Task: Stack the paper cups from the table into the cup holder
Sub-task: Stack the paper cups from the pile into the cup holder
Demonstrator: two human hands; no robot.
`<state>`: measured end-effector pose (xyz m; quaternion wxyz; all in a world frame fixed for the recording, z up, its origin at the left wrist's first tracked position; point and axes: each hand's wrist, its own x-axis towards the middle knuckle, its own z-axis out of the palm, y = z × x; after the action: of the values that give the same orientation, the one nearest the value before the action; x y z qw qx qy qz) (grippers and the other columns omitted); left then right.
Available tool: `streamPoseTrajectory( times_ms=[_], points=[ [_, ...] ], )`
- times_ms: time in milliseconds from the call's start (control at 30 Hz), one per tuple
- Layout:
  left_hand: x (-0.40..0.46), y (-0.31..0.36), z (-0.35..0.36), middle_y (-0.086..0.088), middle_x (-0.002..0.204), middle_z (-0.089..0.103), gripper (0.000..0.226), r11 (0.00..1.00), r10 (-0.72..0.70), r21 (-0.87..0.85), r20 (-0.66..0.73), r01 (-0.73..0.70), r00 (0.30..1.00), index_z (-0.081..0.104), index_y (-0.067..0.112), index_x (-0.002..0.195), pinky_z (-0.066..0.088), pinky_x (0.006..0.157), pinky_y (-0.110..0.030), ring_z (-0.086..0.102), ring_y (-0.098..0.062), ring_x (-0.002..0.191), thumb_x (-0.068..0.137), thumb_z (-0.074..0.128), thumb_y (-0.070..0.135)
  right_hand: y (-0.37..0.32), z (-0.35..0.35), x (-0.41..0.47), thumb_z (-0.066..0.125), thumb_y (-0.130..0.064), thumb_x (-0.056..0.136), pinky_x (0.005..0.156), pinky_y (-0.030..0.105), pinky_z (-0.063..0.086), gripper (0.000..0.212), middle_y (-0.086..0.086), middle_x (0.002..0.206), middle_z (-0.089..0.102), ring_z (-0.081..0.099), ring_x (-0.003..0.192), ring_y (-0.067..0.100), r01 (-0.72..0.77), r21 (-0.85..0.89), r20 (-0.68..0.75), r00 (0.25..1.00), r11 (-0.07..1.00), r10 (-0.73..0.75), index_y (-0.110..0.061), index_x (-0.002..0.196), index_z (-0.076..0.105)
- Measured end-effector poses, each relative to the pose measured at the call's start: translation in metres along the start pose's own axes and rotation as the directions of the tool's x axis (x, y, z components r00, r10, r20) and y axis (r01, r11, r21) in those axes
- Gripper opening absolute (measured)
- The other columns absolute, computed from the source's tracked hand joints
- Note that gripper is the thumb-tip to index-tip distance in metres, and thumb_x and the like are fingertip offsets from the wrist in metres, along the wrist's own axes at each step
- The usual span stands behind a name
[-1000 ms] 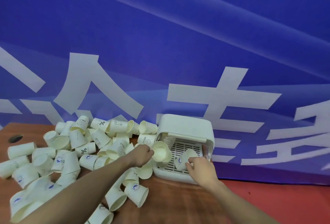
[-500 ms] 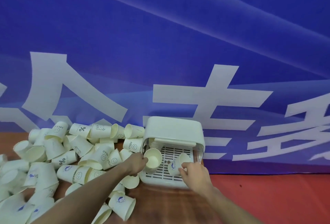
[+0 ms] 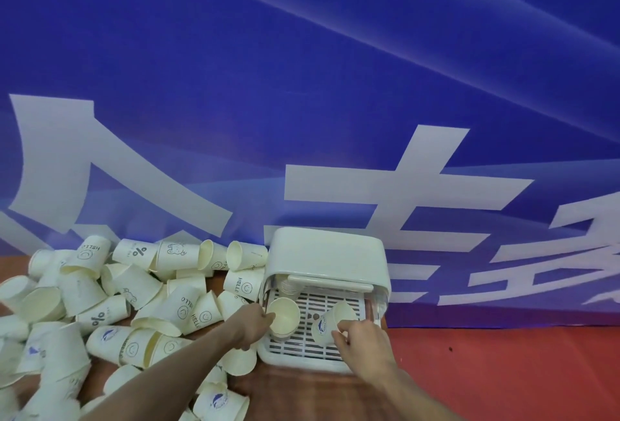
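A white cup holder [image 3: 327, 258], a box with a domed lid and a slotted tray, stands on the wooden table against the blue banner. My left hand [image 3: 253, 323] grips a cream paper cup [image 3: 285, 315] by its rim over the tray's left side, mouth facing me. My right hand [image 3: 360, 336] holds another paper cup [image 3: 330, 321] with a blue logo, tilted over the tray's right side. A nested stack of cups [image 3: 288, 284] shows under the lid at the back left. Several loose paper cups [image 3: 141, 289] lie heaped to the left of the holder.
The blue banner with large white characters [image 3: 369, 185] rises directly behind the holder. A red cloth [image 3: 503, 370] covers the surface to the right. Brown tabletop [image 3: 302, 393] shows between my forearms, with more cups [image 3: 218, 402] near the front edge.
The view has shifted right, so the pile sits further left. Both hands have stayed over the holder's tray, each with its cup, with the left cup now further inside the tray.
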<state>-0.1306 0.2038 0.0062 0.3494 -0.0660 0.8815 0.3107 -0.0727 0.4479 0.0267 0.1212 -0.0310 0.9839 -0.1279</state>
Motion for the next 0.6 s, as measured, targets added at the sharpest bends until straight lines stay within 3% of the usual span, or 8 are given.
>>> streamPoseTrajectory(
  times_ms=[100, 200, 367, 500, 600],
  points=[
    [-0.005, -0.002, -0.005, -0.003, 0.068, 0.049, 0.035, 1.000, 0.014, 0.000, -0.011, -0.014, 1.000, 0.050, 0.012, 0.080, 0.038, 0.041, -0.022, 0.044, -0.016, 0.051, 0.102, 0.040, 0.037, -0.003, 0.000, -0.003, 0.042, -0.044, 0.096, 0.063, 0.032, 0.035, 0.032, 0.002, 0.080, 0.069, 0.064, 0.086, 0.023, 0.015, -0.008, -0.007, 1.000, 1.000, -0.015, -0.020, 0.078, 0.053],
    [-0.016, -0.003, -0.013, -0.001, 0.065, 0.049, 0.039, 0.998, 0.060, 0.024, -0.059, -0.059, 0.996, 0.046, 0.015, 0.071, 0.039, 0.044, -0.024, 0.044, -0.015, 0.049, 0.101, 0.040, 0.039, -0.008, -0.002, -0.009, 0.042, -0.043, 0.096, 0.063, 0.032, 0.035, 0.033, 0.002, 0.080, 0.068, 0.063, 0.086, 0.025, 0.040, -0.022, -0.025, 0.999, 0.999, -0.040, -0.018, 0.081, 0.057],
    [-0.043, -0.009, -0.034, 0.001, 0.067, 0.055, 0.042, 0.982, 0.127, 0.161, -0.162, -0.101, 0.979, 0.046, 0.017, 0.064, 0.052, 0.067, -0.032, 0.059, -0.018, 0.063, 0.099, 0.041, 0.041, -0.020, -0.012, -0.019, 0.042, -0.040, 0.097, 0.061, 0.032, 0.034, 0.031, 0.002, 0.082, 0.069, 0.063, 0.086, 0.025, 0.107, -0.063, -0.054, 0.992, 0.992, -0.110, -0.020, 0.080, 0.059],
    [-0.062, -0.019, -0.047, -0.003, 0.072, 0.062, 0.034, 0.957, 0.133, 0.278, -0.148, -0.088, 0.980, 0.048, 0.013, 0.072, 0.047, 0.064, -0.033, 0.067, -0.021, 0.071, 0.088, 0.041, 0.043, -0.036, -0.017, -0.025, 0.041, -0.035, 0.096, 0.061, 0.033, 0.033, 0.030, 0.004, 0.083, 0.068, 0.062, 0.085, 0.029, 0.166, -0.121, -0.072, 0.982, 0.979, -0.175, -0.017, 0.083, 0.062],
    [-0.069, -0.032, -0.050, 0.002, 0.070, 0.069, 0.032, 0.970, 0.126, 0.234, -0.228, -0.071, 0.965, 0.050, 0.016, 0.074, 0.050, 0.064, -0.032, 0.061, -0.013, 0.060, 0.094, 0.043, 0.041, -0.050, -0.019, -0.027, 0.039, -0.031, 0.097, 0.060, 0.033, 0.034, 0.030, 0.004, 0.088, 0.068, 0.064, 0.086, 0.030, 0.210, -0.202, -0.092, 0.968, 0.957, -0.232, -0.018, 0.091, 0.065]
  ],
)
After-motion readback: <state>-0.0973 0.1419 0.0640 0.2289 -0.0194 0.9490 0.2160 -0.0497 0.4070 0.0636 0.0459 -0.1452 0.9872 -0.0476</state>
